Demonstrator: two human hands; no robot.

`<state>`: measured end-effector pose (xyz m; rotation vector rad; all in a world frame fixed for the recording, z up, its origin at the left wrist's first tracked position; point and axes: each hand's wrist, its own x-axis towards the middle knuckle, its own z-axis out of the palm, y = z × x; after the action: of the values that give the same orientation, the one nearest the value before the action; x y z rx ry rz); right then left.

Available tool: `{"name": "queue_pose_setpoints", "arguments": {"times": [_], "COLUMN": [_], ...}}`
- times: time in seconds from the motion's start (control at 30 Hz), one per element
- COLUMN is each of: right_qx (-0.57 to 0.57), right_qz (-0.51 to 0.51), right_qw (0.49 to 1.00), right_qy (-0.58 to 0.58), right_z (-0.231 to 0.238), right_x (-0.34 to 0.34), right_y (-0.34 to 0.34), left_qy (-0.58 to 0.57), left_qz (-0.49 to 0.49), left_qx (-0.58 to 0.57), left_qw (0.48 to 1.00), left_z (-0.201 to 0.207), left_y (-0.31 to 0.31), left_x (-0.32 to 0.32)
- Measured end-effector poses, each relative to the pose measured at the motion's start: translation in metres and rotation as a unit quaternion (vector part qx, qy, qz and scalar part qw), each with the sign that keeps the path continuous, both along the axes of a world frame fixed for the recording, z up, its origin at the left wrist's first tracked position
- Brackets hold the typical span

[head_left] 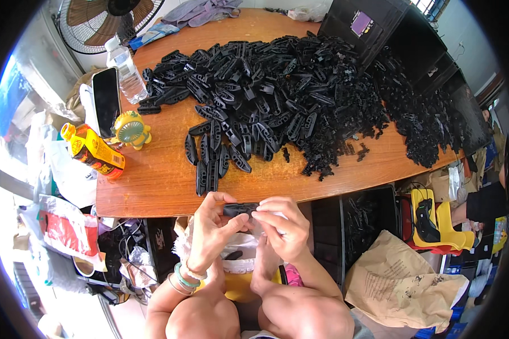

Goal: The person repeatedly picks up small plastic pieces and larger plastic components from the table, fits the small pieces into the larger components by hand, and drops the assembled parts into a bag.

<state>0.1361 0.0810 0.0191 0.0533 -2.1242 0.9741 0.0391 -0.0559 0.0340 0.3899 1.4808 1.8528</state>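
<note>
In front of the table's near edge, a small black plastic part [239, 209] is held between my two hands. My left hand [214, 230] pinches its left end, with the thumb along the near side. At the other end, the fingertips of my right hand [288, 227] close on the part. Those fingers hide that end's detail. Beyond my hands, a heap of similar elongated black parts [226, 93] spreads over the wooden table [158, 169]. Several of them lie closest to my left hand. Smaller black pieces [328, 147] are piled farther right.
On the table's left stand a yellow-orange bottle [99, 152], a small yellow fan [132, 130], a phone [106, 100] and a clear bottle [125, 70]. Black crates [398, 34] rise at the back right. A brown paper bag [398, 282] and yellow chair [455, 229] are lower right.
</note>
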Motion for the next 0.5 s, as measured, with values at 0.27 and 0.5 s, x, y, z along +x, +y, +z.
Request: {"name": "queue_pose_setpoints", "arguments": {"times": [0.27,0.5], "right_qx": [-0.258,-0.343], "right_qz": [-0.007,0.140], "right_qw": [0.945,0.873], "right_qy": [-0.200,-0.317], "right_z": [0.000,-0.019], "right_x": [0.008,0.012], "right_y": [-0.004,0.027], "left_qy": [-0.027,0.403], "left_qz": [-0.029,0.108], "left_qx": [0.019,-0.170], "left_qw": [0.999,0.893], "left_z": [0.007,-0.010], "left_y": [-0.003,-0.015], "left_x": [0.000,-0.029]}}
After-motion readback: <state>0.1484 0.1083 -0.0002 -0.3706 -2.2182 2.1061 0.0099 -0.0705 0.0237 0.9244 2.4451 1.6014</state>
